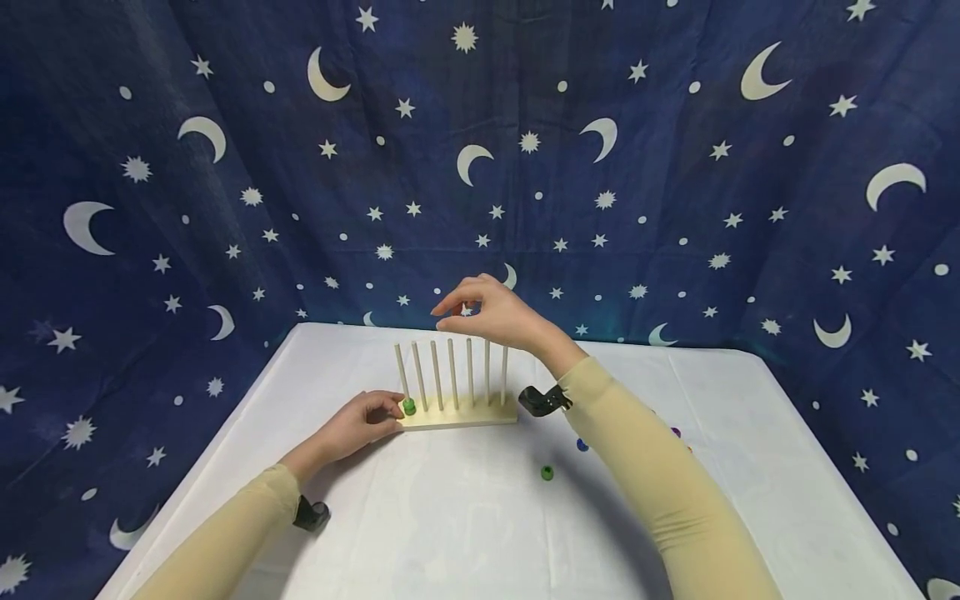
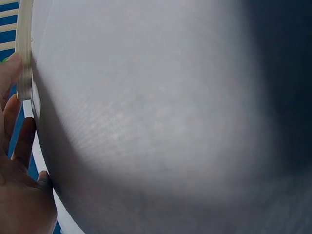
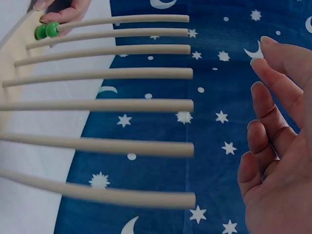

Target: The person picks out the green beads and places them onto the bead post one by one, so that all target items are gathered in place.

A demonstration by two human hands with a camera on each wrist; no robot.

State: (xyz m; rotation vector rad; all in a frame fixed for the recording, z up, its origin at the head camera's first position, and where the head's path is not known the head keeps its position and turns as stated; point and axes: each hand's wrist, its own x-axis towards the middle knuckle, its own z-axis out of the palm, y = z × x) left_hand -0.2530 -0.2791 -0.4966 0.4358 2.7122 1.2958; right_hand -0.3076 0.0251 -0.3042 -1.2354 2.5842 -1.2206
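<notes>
A pale wooden stand (image 1: pixel 465 416) with a row of several upright pegs rests on the table. Green beads (image 1: pixel 409 407) are stacked low on its leftmost peg; the right wrist view shows two of these beads (image 3: pixel 47 30). My left hand (image 1: pixel 362 426) grips the stand's left end, thumb at the front edge and fingers beside the beads. Above the pegs hovers my right hand (image 1: pixel 489 312), its thumb and index finger apart with nothing visible between them. In the right wrist view the right hand (image 3: pixel 285 112) is beyond the peg tips, other fingers loosely bent.
A loose green bead (image 1: pixel 547 472) lies on the white table (image 1: pixel 465 525) right of the stand. Farther right are a blue bead (image 1: pixel 582 445) and a purple bead (image 1: pixel 676 432), partly hidden by the right sleeve. A dark star-patterned curtain (image 1: pixel 450 100) surrounds the table.
</notes>
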